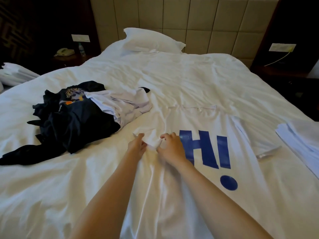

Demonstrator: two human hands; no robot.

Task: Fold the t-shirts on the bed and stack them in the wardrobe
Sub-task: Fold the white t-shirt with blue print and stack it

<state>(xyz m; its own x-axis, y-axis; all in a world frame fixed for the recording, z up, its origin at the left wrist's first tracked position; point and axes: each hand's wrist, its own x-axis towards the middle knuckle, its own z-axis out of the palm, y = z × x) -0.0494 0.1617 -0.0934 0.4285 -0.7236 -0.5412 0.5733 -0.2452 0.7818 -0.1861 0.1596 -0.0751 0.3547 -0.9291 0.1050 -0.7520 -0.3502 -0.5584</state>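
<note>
Left grip (137, 146), right grip (172, 150) pinch white t-shirt (198, 209) (blue lettering) on bed (51, 195).

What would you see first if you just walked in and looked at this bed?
The big blue HI! print on the white t-shirt spread across the near side of the bed jumps out first. The left hand and right hand pinch its bunched fabric just left of the letters. Further left lies a rumpled heap of dark t-shirts.
</note>
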